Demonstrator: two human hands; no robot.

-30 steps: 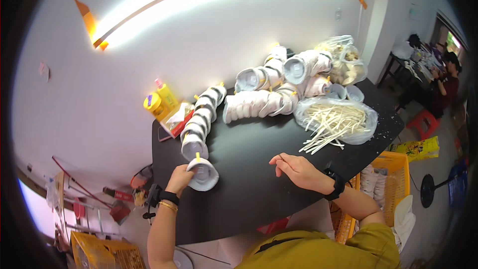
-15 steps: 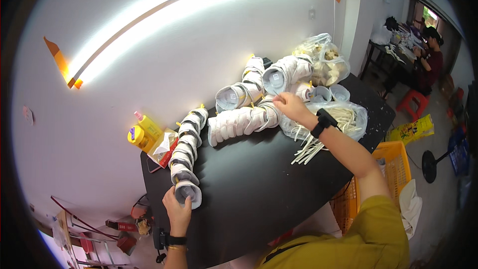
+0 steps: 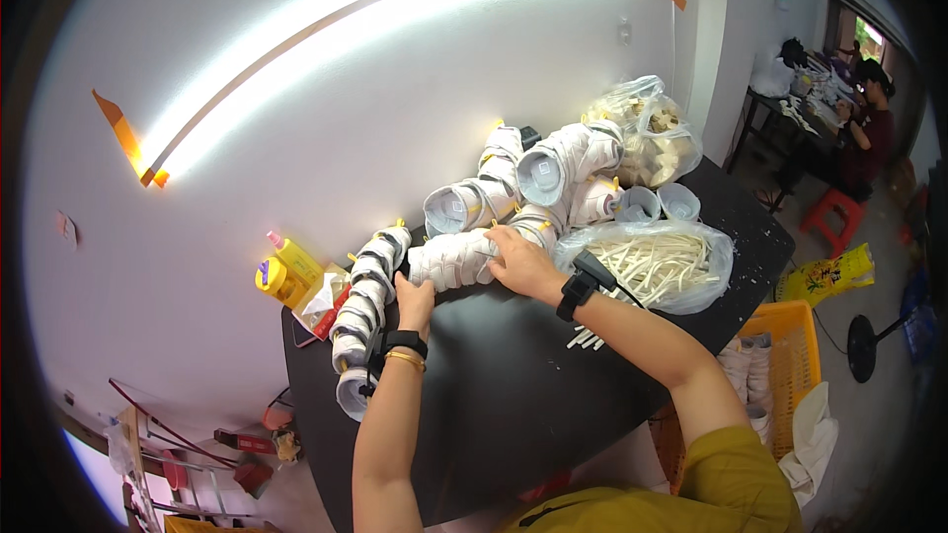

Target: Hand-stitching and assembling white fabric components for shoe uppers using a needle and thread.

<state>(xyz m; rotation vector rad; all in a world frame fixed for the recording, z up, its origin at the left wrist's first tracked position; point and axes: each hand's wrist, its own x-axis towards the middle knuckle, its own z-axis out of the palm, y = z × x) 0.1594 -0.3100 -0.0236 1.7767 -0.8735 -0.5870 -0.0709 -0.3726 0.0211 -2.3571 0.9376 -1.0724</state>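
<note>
Nested white shoe uppers with yellow pull tabs lie in several rows on the black table. The middle row of shoe uppers (image 3: 449, 259) is between my hands. My left hand (image 3: 415, 304) is closed on its left end, the thumb showing. Farther right, my right hand (image 3: 521, 265) grips the same row from above, its fingertips partly hidden behind the uppers. A left row of shoe uppers (image 3: 361, 308) curves toward me, partly hidden by my left forearm at its near end. Behind the middle row lie another row of shoe uppers (image 3: 474, 199) and a further stack (image 3: 571, 160).
A clear bag of cream strips (image 3: 657, 266) lies right of my right hand, two cups (image 3: 678, 202) behind it. A bag of cream pieces (image 3: 647, 138), yellow bottles (image 3: 281, 281) and a tissue box (image 3: 321, 306) stand along the wall. An orange crate (image 3: 795, 355) holds more uppers.
My left hand has left the near end of the left row and moved up and right to the middle row. My right hand has come left and down onto that row.
</note>
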